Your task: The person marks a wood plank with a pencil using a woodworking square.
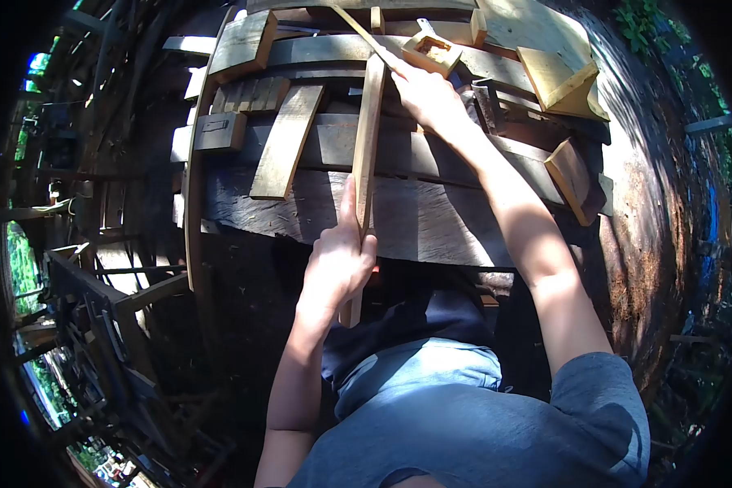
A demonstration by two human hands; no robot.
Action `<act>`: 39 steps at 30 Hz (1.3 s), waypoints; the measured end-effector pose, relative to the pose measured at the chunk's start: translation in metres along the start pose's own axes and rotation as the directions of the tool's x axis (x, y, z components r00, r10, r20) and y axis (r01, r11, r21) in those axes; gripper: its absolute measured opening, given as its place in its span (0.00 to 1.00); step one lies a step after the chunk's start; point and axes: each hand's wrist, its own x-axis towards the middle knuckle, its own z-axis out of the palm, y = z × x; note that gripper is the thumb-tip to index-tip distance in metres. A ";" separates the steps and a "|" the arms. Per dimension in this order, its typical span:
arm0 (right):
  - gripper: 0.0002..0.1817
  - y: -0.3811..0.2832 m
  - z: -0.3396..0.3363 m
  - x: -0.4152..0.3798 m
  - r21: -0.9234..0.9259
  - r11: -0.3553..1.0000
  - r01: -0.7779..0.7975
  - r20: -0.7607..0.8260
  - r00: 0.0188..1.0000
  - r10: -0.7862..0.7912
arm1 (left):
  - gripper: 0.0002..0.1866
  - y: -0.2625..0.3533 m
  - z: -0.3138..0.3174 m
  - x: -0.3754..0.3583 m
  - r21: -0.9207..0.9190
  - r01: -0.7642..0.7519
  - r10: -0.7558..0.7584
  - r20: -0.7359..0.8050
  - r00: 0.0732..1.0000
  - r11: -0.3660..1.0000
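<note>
My left hand (337,264) is wrapped round the lower part of a long wooden bar (369,122), its index finger stretched along the side. The bar runs away from my body across the plank bench (301,191), and its near end sticks out below my hand. Beyond the bar's far end, my right hand (428,96) holds a thin wooden strip (356,27) that slants up to the left. A hollow wooden box-like block (433,53) lies just past the right hand. Left of the bar is a short flat board (289,142).
Several wood offcuts lie about the bench, including a thick block (242,45), a small dark block (220,132) and an angled piece (569,172). A large log (638,203) stands along the right. Wooden frames (130,301) clutter the left side.
</note>
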 end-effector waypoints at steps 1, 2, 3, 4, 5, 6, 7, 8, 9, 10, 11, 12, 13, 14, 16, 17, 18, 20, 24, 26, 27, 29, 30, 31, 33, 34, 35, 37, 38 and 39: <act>0.19 -0.007 -0.011 -0.016 -0.006 1.000 0.004 -0.015 1.000 -0.004 | 0.47 -0.001 0.004 -0.001 0.084 -0.015 0.017 -0.029 0.999 0.996; 0.19 -0.009 -0.014 -0.034 0.016 0.991 0.131 -0.067 0.989 -0.130 | 0.47 -0.003 0.003 -0.001 0.068 -0.035 0.037 -0.035 0.999 0.997; 0.22 -0.033 -0.036 -0.061 -0.068 0.993 0.092 0.047 0.995 -0.089 | 0.48 -0.005 0.004 -0.001 0.049 -0.051 0.053 -0.036 0.998 0.998; 0.24 -0.037 -0.036 -0.085 -0.065 0.986 0.153 0.032 0.988 -0.151 | 0.48 -0.005 0.004 -0.001 0.040 -0.044 0.045 -0.035 0.998 0.998; 0.25 -0.036 -0.035 -0.098 -0.062 0.976 0.207 0.015 0.978 -0.206 | 0.48 -0.005 0.003 0.000 0.033 -0.042 0.043 -0.027 0.999 0.999; 0.25 -0.036 -0.036 -0.098 -0.061 0.977 0.202 0.022 0.979 -0.201 | 0.48 -0.004 0.002 0.000 0.030 -0.042 0.042 -0.018 0.999 0.999; 0.25 -0.038 -0.038 -0.094 -0.072 0.986 0.148 0.053 0.988 -0.144 | 0.48 -0.003 0.002 0.000 0.032 -0.039 0.040 -0.012 0.999 0.999; 0.24 -0.038 -0.040 -0.088 -0.084 0.992 0.090 0.080 0.993 -0.084 | 0.48 -0.002 0.001 -0.001 0.029 -0.028 0.028 -0.007 1.000 0.999; 0.23 -0.035 -0.039 -0.069 -0.015 0.996 0.091 0.054 0.994 -0.090 | 0.48 0.001 0.001 -0.001 0.029 -0.021 0.021 0.000 1.000 0.999; 0.24 -0.021 -0.025 -0.042 0.006 0.997 0.079 0.025 0.997 -0.079 | 0.48 0.002 0.001 0.000 0.038 -0.031 0.031 0.003 1.000 0.999; 0.25 -0.006 -0.010 -0.021 0.028 0.997 0.074 -0.006 0.997 -0.074 | 0.48 0.001 0.002 0.000 0.027 -0.014 0.014 0.006 1.000 1.000; 0.25 0.000 -0.002 -0.013 0.029 0.996 0.080 -0.020 0.997 -0.079 | 0.48 0.000 0.001 0.001 0.014 0.006 -0.006 0.004 1.000 1.000; 0.24 0.001 0.002 -0.006 -0.019 0.997 0.078 -0.039 0.996 -0.079 | 0.48 0.000 -0.001 0.000 0.019 0.001 -0.001 -0.009 1.000 1.000; 0.24 0.003 0.007 -0.001 -0.066 0.995 0.075 -0.053 0.996 -0.078 | 0.48 0.001 -0.001 -0.001 0.041 -0.002 0.003 -0.006 1.000 0.999; 0.23 -0.016 -0.016 -0.028 -0.014 0.998 0.055 -0.014 0.998 -0.055 | 0.48 0.004 -0.001 -0.002 0.005 -0.006 0.006 0.004 1.000 1.000; 0.23 -0.028 -0.028 -0.050 0.038 0.999 0.020 0.035 0.999 -0.021 | 0.48 0.004 -0.002 -0.002 -0.004 0.001 -0.001 0.000 1.000 1.000; 0.22 -0.040 -0.037 -0.074 -0.021 0.999 0.043 0.060 0.997 -0.042 | 0.48 0.002 -0.002 -0.002 0.002 -0.006 0.006 -0.002 1.000 1.000; 0.25 -0.033 -0.030 -0.098 -0.046 0.980 0.192 -0.025 0.981 -0.193 | 0.47 -0.001 0.001 -0.001 0.027 -0.021 0.022 -0.019 1.000 0.999; 0.24 -0.024 -0.024 -0.052 0.024 0.996 0.088 0.014 0.996 -0.088 | 0.48 0.003 0.000 0.000 0.007 0.019 -0.019 0.010 1.000 1.000; 0.23 -0.005 -0.004 -0.013 0.012 0.999 0.051 0.005 0.999 -0.051 | 0.48 0.002 -0.002 -0.001 -0.019 0.006 -0.005 0.018 1.000 1.000; 0.22 -0.005 -0.002 -0.003 -0.014 0.999 -0.042 0.060 0.997 0.043 | 0.48 0.001 -0.002 -0.001 -0.052 0.004 -0.003 0.021 1.000 0.999; 0.22 0.010 0.004 -0.010 -0.008 0.999 0.045 0.029 0.999 -0.045 | 0.48 -0.002 0.003 0.000 0.028 -0.023 0.023 -0.014 1.000 0.999; 0.22 0.012 0.006 -0.018 -0.007 0.992 0.125 0.011 0.992 -0.125 | 0.48 -0.002 0.004 0.001 0.057 -0.016 0.017 -0.012 1.000 0.998; 0.22 -0.022 -0.027 -0.044 0.013 1.000 0.011 0.081 0.997 -0.012 | 0.48 -0.002 0.003 0.001 0.046 -0.007 0.007 -0.016 1.000 0.999; 0.22 -0.047 -0.046 -0.090 0.018 1.000 -0.025 0.152 0.988 0.022 | 0.48 0.001 0.001 0.000 0.033 -0.020 0.021 -0.010 1.000 0.999; 0.22 -0.045 -0.043 -0.094 0.017 0.999 -0.031 0.168 0.985 0.028 | 0.48 0.004 0.000 -0.001 0.045 -0.009 0.009 -0.005 1.000 0.999; 0.22 -0.043 -0.040 -0.097 0.037 0.998 0.045 0.073 0.996 -0.048 | 0.48 0.001 0.002 -0.001 0.044 -0.006 0.005 0.003 1.000 0.999; 0.21 -0.036 -0.032 -0.091 0.048 0.993 0.110 -0.038 0.993 -0.108 | 0.48 -0.001 0.002 0.001 0.011 -0.025 0.025 -0.004 1.000 1.000; 0.21 -0.029 -0.022 -0.071 0.028 0.993 0.111 -0.056 0.992 -0.110 | 0.48 0.001 0.001 0.000 -0.014 -0.016 0.016 0.000 1.000 1.000; 0.20 -0.017 -0.013 -0.046 0.005 0.993 0.118 -0.077 0.990 -0.117 | 0.48 0.002 0.001 0.001 -0.006 -0.029 0.029 0.002 1.000 1.000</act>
